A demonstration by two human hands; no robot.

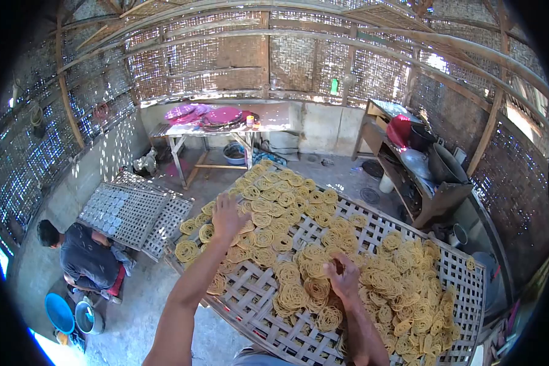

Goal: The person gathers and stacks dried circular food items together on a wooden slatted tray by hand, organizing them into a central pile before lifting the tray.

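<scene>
A woven bamboo tray [255, 282] lies before me, covered with many yellowish coiled noodle nests [262, 204]. Over the nests on its left part is my left hand [227, 218], its fingers spread and nothing visible in its grasp. My right hand [343, 277] is near the middle, with its fingers curled and the thumb drawn in beside some nests [311, 287]. Whatever those fingers may hold is hidden. To the right of that hand, a thick heap of nests [402, 287] overlaps in layers, while the ones at the far left lie flatter.
A person [91, 256] crouches at left beside another lattice tray [137, 213] bearing pale discs. Blue and grey basins [60, 313] stand on the floor there. Behind are a table [226, 128] with pink rounds and, at right, a wooden bench [402, 177] with pots.
</scene>
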